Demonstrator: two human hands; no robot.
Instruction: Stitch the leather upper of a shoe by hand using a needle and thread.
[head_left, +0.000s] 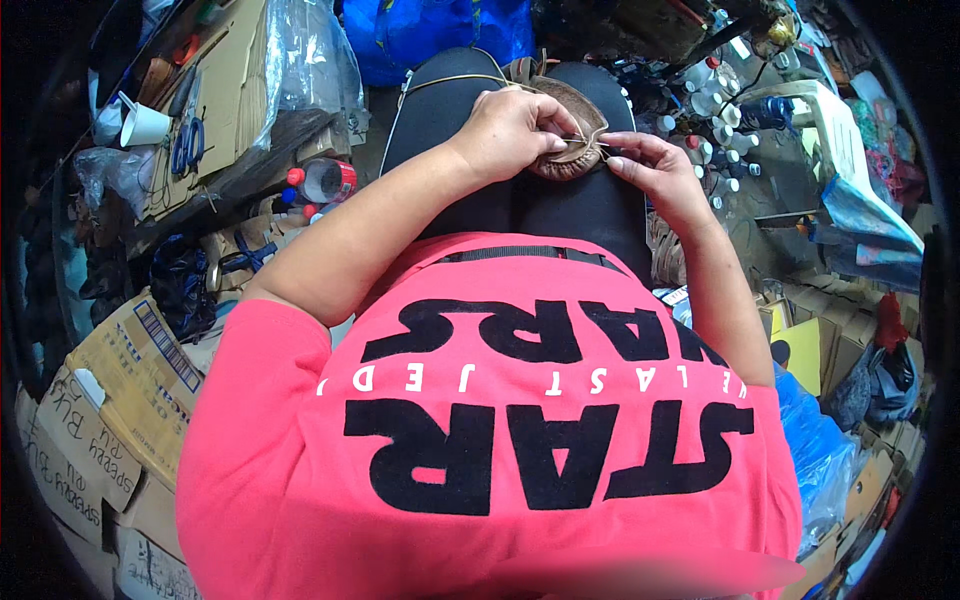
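A brown leather shoe upper (pixel 578 106), moccasin-like with a puckered seam round its toe, rests on my lap across my thighs. My left hand (pixel 512 132) reaches over it from the left, thumb and fingers pinched together at the seam. From the right, my right hand (pixel 660 172) pinches close to the same spot, its fingertips just off the leather edge. A thin pale line, thread or needle, spans the stitches between both sets of fingertips; which of the two is too small to tell. A narrow tan strap (pixel 455 78) crosses my left thigh.
Several white-capped bottles (pixel 705 105) crowd the floor at right. Left of me are flattened cardboard (pixel 215 100), blue-handled scissors (pixel 187 147), a white cup (pixel 146 124) and a red-labelled plastic bottle (pixel 328 181). A blue bag (pixel 440 35) lies beyond my knees. Cardboard boxes (pixel 140 365) stand at lower left.
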